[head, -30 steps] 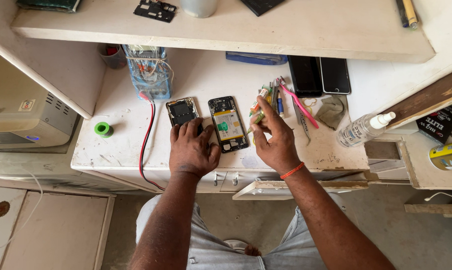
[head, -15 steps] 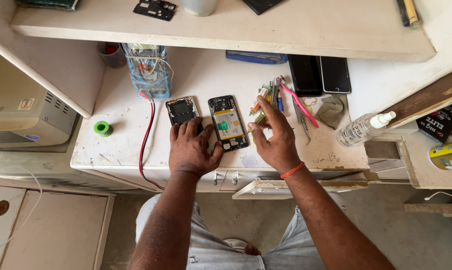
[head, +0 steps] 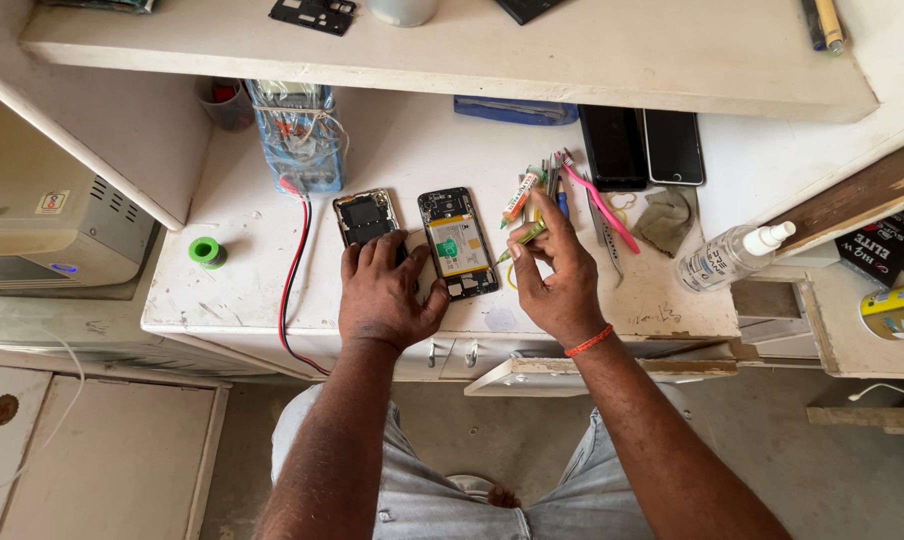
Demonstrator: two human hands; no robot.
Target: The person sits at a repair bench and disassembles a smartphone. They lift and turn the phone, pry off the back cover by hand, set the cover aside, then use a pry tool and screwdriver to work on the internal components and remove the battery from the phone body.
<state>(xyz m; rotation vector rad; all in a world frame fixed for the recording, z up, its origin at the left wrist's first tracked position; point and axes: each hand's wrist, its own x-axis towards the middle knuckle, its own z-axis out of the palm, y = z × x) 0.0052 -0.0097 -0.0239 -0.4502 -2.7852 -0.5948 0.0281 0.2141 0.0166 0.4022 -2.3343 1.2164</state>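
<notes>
An opened phone body [head: 458, 243] with its battery showing lies on the white bench [head: 262, 290]. Left of it lies a separated phone back part [head: 364, 216]. My left hand [head: 385, 293] rests flat on the bench, fingers over the lower end of that back part and thumb near the phone. My right hand [head: 555, 275] is raised just right of the phone and pinches a thin green tool [head: 524, 238] whose tip points toward the phone's right edge.
A cluster of tools [head: 562, 195] with a pink toothbrush and an orange-capped tube lies right of the phone. Behind are two dark phones [head: 640, 146], a blue power unit [head: 297, 140] with a red cable, a green tape roll [head: 208, 251], a spray bottle [head: 729, 256], a shelf [head: 572, 50] above.
My right hand has lifted the green tool out of the tool cluster and drawn it slightly toward the phone. My left hand has stayed put.
</notes>
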